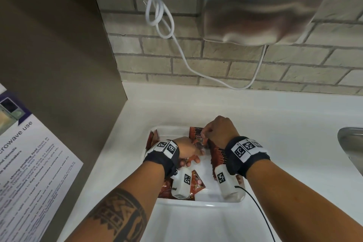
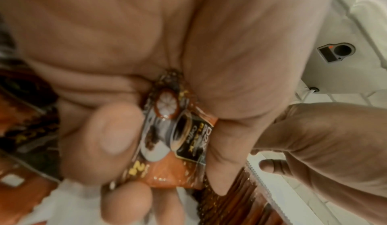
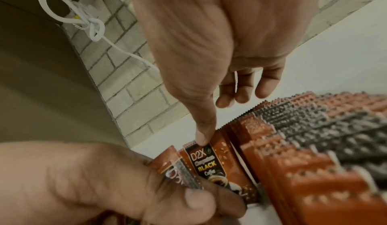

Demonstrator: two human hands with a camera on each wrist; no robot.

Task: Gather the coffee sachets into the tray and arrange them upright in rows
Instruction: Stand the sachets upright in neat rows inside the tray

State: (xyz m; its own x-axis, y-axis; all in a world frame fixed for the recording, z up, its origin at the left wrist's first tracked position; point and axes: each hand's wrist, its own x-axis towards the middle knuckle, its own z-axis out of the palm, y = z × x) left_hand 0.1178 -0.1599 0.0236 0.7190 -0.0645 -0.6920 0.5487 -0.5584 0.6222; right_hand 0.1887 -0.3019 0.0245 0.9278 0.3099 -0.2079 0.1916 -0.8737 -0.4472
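Note:
A white tray (image 1: pixel 196 204) sits on the white counter. Along its right side, orange-brown coffee sachets stand upright in a row (image 1: pixel 217 156) (image 3: pixel 314 145) (image 2: pixel 240 200). Loose sachets lie at the near left (image 1: pixel 196 182), and others lean on the far-left wall (image 1: pixel 152 139). My left hand (image 1: pixel 193 155) (image 3: pixel 125 187) pinches a sachet (image 2: pixel 178 137) between thumb and fingers at the front of the row. My right hand (image 1: pixel 208 133) (image 2: pixel 314 145) has its thumb tip on the top edge of the front upright sachet (image 3: pixel 209 160), with its fingers curled behind the row's tops.
A steel hand dryer (image 1: pixel 265 6) and a looped white cable (image 1: pixel 163 15) hang on the brick wall behind. A brown panel (image 1: pixel 59 55) with a microwave notice (image 1: pixel 29 163) stands at left. A sink edge (image 1: pixel 351 143) is at right. Another white tray-like surface (image 1: pixel 196 226) lies nearer me.

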